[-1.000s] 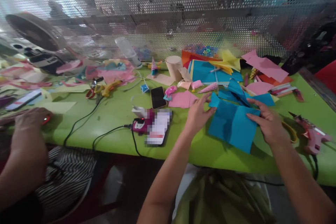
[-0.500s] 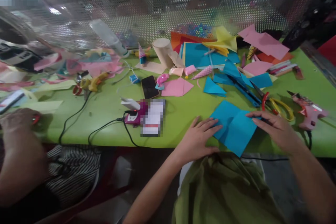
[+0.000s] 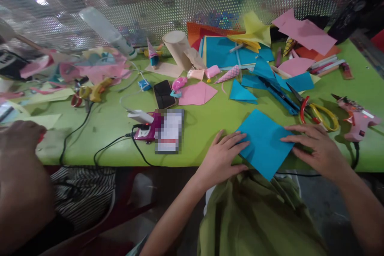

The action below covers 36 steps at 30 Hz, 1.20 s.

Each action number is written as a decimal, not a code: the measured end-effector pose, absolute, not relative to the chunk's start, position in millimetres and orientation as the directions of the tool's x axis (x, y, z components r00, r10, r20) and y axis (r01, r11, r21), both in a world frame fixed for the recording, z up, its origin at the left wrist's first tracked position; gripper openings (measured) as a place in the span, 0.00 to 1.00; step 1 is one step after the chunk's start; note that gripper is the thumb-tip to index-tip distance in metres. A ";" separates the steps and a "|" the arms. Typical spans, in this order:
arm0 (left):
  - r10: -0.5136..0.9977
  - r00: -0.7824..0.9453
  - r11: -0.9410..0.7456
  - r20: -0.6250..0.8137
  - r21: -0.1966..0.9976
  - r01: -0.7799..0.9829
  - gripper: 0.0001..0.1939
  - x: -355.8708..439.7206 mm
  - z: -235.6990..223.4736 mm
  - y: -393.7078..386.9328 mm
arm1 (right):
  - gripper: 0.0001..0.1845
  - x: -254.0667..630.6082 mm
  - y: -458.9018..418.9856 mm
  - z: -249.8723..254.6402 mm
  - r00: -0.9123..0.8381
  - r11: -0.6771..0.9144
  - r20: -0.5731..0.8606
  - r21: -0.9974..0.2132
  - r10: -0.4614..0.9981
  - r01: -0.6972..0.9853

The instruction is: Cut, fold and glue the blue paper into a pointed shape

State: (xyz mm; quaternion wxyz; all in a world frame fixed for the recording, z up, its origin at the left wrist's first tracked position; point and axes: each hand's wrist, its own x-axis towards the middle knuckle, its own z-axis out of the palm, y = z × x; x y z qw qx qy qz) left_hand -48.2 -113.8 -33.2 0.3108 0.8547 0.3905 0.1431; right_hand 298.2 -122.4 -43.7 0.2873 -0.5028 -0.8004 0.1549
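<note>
A blue square of paper (image 3: 264,142) lies at the near edge of the green table (image 3: 207,128), one corner hanging over the edge. My left hand (image 3: 223,158) lies flat with fingers spread, its fingertips on the sheet's left corner. My right hand (image 3: 316,148) is also flat and open, pressing on the sheet's right side. Neither hand grips anything.
Red and yellow scissors (image 3: 315,112) and a pink glue gun (image 3: 357,118) lie to the right. Blue paper scraps (image 3: 241,93), a pink sheet (image 3: 196,94), a phone (image 3: 163,93), a paper roll (image 3: 175,44) and coloured paper stacks (image 3: 222,50) lie behind. Another person's hand (image 3: 19,136) rests at the left.
The blue sheet has been pulled from mid-table to the near edge, both my hands coming with it. It now lies flat as one square, and the scissors it covered show.
</note>
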 end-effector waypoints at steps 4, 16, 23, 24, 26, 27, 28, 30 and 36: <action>0.775 0.632 -0.493 0.019 0.643 0.586 0.37 -47.0 -32.5 -112.3 | 0.11 300.4 -121.6 -50.4 -0.318 0.432 0.294 -0.565 0.901 0.703; 0.948 0.303 -0.300 0.093 0.567 0.767 0.06 -41.2 -27.9 -111.4 | 0.09 296.5 -115.6 -47.2 -0.285 0.364 0.227 -0.575 0.931 0.733; 0.976 0.202 -0.214 0.079 0.483 0.849 0.09 -30.0 -29.3 -109.5 | 0.14 284.9 -112.0 -52.1 -0.206 0.297 0.227 -0.513 0.952 0.806; 0.978 0.197 -0.207 0.071 0.478 0.854 0.09 -28.3 -29.0 -108.1 | 0.14 283.3 -111.6 -53.1 -0.193 0.286 0.230 -0.497 0.954 0.819; 0.980 0.190 -0.193 0.055 0.470 0.861 0.07 -25.3 -28.2 -105.4 | 0.15 280.9 -111.2 -55.3 -0.176 0.273 0.240 -0.470 0.955 0.840; 0.981 0.188 -0.189 0.049 0.466 0.865 0.06 -24.1 -27.9 -104.4 | 0.15 280.2 -111.1 -56.5 -0.171 0.271 0.247 -0.460 0.954 0.845; 0.982 0.186 -0.185 0.044 0.460 0.868 0.05 -23.1 -27.6 -103.6 | 0.16 279.8 -111.1 -57.6 -0.168 0.271 0.254 -0.453 0.953 0.850; 0.982 0.183 -0.179 0.036 0.449 0.875 0.04 -22.1 -27.3 -102.6 | 0.16 279.9 -111.4 -59.7 -0.170 0.274 0.263 -0.441 0.950 0.855; 0.978 0.207 -0.191 0.009 0.426 0.884 0.04 -23.4 -27.8 -101.8 | 0.17 280.6 -113.3 -61.5 -0.216 0.326 0.295 -0.400 0.931 0.857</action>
